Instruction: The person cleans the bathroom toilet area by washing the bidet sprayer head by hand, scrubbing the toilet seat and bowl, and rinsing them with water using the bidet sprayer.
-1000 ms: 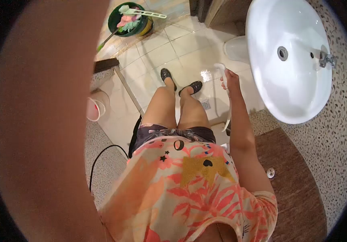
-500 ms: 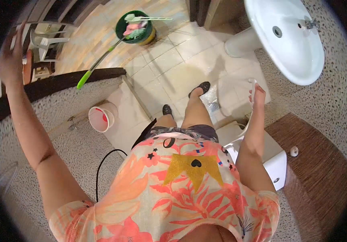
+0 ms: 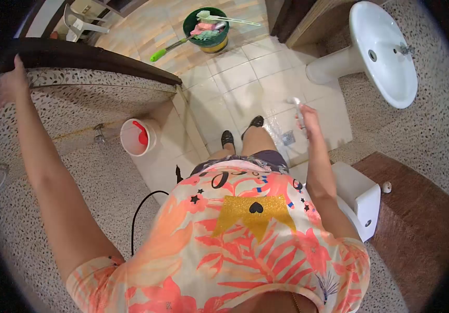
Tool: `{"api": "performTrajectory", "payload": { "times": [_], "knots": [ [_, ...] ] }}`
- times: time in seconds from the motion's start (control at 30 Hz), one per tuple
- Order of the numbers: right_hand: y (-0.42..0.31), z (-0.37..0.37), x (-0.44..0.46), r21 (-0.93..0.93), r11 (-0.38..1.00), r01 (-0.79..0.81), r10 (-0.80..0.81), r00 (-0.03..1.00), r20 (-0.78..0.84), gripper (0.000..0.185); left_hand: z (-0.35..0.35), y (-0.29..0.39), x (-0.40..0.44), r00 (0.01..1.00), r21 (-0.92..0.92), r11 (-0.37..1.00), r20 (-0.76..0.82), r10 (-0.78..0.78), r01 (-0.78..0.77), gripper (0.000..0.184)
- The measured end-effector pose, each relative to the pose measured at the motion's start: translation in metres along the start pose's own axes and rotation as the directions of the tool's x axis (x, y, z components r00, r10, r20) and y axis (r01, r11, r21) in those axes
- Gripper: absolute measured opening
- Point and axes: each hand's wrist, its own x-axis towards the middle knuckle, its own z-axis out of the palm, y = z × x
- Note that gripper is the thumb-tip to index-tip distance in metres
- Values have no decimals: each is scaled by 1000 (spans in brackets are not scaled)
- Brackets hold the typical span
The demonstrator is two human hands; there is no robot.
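Observation:
My right hand point(image 3: 309, 121) is wrapped round a white spray nozzle point(image 3: 296, 101), held over the wet tiled floor, with its head pointing forward. My left hand point(image 3: 10, 86) is raised at the far left beside the speckled wall point(image 3: 78, 107), with the thumb up and the fingers apart; nothing shows in it. Whether it touches the wall I cannot tell. Below and between my arms are my feet in dark shoes, near a floor drain point(image 3: 288, 137).
A white sink point(image 3: 362, 31) stands at the right, a toilet tank point(image 3: 368, 208) beside my right arm. Left are a white bucket point(image 3: 130, 147) with a red dipper point(image 3: 142, 136) and a low ledge point(image 3: 196, 122). A green bucket point(image 3: 187, 26) holds cloths, with brushes across it.
My left arm has swung from close before the camera out to the far left. The view has shifted and turned. The nozzle stays in my right hand.

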Motion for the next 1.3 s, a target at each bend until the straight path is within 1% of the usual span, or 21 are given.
{"api": "performTrajectory", "payload": {
  "times": [0.03,0.07,0.13,0.17,0.23,0.27,0.33,0.4,0.43,0.47,0.53,0.57,0.63,0.73,0.87,0.97,1.03,1.17,1.27,1.3],
  "knots": [
    [-2,8,3,-38,999,-25,28,996,80,32,5,0,-5,1000,16,1000,17,-16,16,106],
    [-3,14,5,-47,999,-25,29,997,76,32,5,-11,-10,1000,91,996,24,2,-4,98],
    [-4,16,12,-76,994,-73,80,992,94,34,12,-19,-17,999,165,986,40,11,-17,91],
    [-4,13,19,-83,994,-71,78,993,90,34,25,-25,-19,991,106,993,111,-68,57,85],
    [-5,9,33,44,998,-44,43,998,35,33,51,-40,-24,942,4,977,262,-208,214,73],
    [-6,8,38,35,998,-49,47,998,34,33,55,-45,-28,902,-34,956,343,-263,292,68],
    [-10,13,45,-40,998,-41,43,998,40,33,57,-45,-32,849,-62,927,428,-310,370,63],
    [-14,16,48,-62,997,-47,50,998,40,33,54,-40,-30,941,44,982,284,-187,182,60],
    [-17,18,51,-81,995,-51,54,997,45,34,48,-38,-29,970,113,989,214,-117,94,58],
    [-18,17,55,-90,995,-40,45,997,55,34,44,-38,-29,981,139,988,174,-88,64,58],
    [-20,15,67,-101,994,-35,37,999,12,34,35,-38,-28,988,123,990,132,-82,66,57],
    [-18,14,77,-100,995,-31,33,999,24,34,32,-37,-26,990,110,991,115,-83,70,57],
    [-15,10,99,-94,996,7,-10,999,-32,32,27,-33,-27,993,90,993,81,-82,74,56],
    [-10,12,128,-55,998,35,-37,999,-28,33,21,-33,-28,995,50,995,46,-89,86,56],
    [-4,29,148,-47,999,8,-7,999,34,34,13,-34,-32,997,22,997,29,-73,73,55],
    [-2,48,144,-50,999,0,5,995,95,33,12,-33,-30,998,6,999,35,-48,48,54],
    [-8,55,137,128,992,-1,-29,973,228,33,10,-34,-29,998,4,999,38,-40,40,53],
    [-10,70,115,63,997,-39,20,958,285,32,5,-40,-30,998,11,1000,50,-30,29,52],
    [-11,73,100,171,984,-48,-8,949,314,32,1,-42,-29,998,9,1000,54,-27,27,51],
    [-11,74,98,168,984,-52,-4,948,317,32,0,-41,-30,998,7,1000,55,-30,29,51]
  ]
}}
